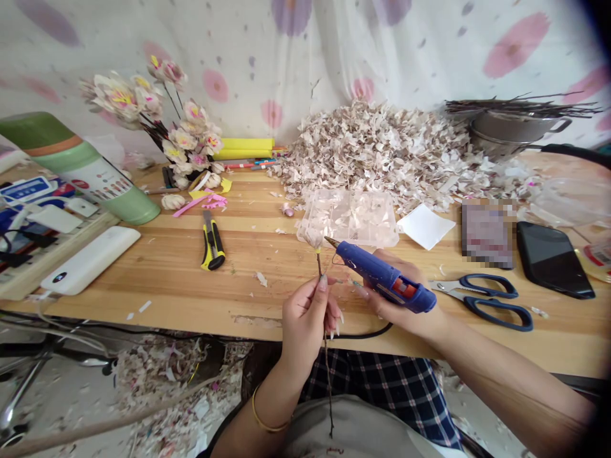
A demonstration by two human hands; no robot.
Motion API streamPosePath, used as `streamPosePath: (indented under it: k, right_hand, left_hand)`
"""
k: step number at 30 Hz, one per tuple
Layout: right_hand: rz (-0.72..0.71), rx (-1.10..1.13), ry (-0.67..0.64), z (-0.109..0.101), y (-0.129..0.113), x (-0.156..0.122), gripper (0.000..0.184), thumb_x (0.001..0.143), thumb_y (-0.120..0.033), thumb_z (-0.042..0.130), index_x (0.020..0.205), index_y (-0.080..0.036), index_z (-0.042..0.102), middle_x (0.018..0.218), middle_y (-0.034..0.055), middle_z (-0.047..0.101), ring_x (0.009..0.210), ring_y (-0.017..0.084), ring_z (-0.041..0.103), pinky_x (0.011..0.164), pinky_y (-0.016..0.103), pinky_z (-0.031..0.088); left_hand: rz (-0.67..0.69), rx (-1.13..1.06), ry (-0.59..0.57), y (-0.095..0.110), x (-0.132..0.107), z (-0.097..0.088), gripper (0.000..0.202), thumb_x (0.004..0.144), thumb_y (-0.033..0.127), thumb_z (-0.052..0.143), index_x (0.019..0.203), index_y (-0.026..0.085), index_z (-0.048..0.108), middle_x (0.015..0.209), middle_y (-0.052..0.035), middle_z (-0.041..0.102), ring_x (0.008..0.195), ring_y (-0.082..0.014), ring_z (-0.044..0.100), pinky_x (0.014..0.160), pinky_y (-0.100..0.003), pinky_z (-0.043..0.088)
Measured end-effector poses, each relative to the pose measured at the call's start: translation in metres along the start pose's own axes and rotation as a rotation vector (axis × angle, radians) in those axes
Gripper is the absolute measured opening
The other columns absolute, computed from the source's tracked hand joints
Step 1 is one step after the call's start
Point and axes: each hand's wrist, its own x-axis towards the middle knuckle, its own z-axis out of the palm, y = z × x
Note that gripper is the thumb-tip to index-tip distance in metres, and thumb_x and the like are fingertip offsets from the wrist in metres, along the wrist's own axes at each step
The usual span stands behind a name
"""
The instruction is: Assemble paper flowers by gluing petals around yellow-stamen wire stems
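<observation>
My left hand [308,315] is closed around a thin brown twig [326,362] that stands upright, its lower end hanging down over my lap. A small pale paper bud [314,239] sits at the twig's top. My right hand [398,299] grips a blue hot glue gun [384,278], whose nozzle points left and nearly touches the bud. Both hands hover above the front edge of the wooden table [191,280]. Just behind the bud stands a clear plastic tray [351,218] holding pale petals.
A big heap of paper petals [386,149] fills the back. Blue scissors [487,299], a black phone [554,257] and a white card [426,226] lie right. A yellow utility knife [212,242], power bank [90,259], green flask [90,172] and finished paper flowers [157,108] are left. A pot of twigs [513,124] stands back right.
</observation>
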Motion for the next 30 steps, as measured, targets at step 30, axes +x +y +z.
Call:
streamPosePath:
  k: [30]
  right_hand:
    - [-0.02, 0.017, -0.016, 0.0002, -0.0023, 0.0007, 0.023, 0.08, -0.018, 0.062, 0.064, -0.022, 0.047, 0.058, -0.0025, 0.051, 0.055, 0.013, 0.048, 0.056, 0.029, 0.04]
  left_hand:
    - [-0.059, -0.073, -0.063, 0.0016, 0.0004, -0.0046, 0.036, 0.085, 0.049, 0.068, 0.091, 0.013, 0.07, 0.047, 0.0053, 0.055, 0.034, -0.0032, 0.042, 0.033, -0.012, 0.03]
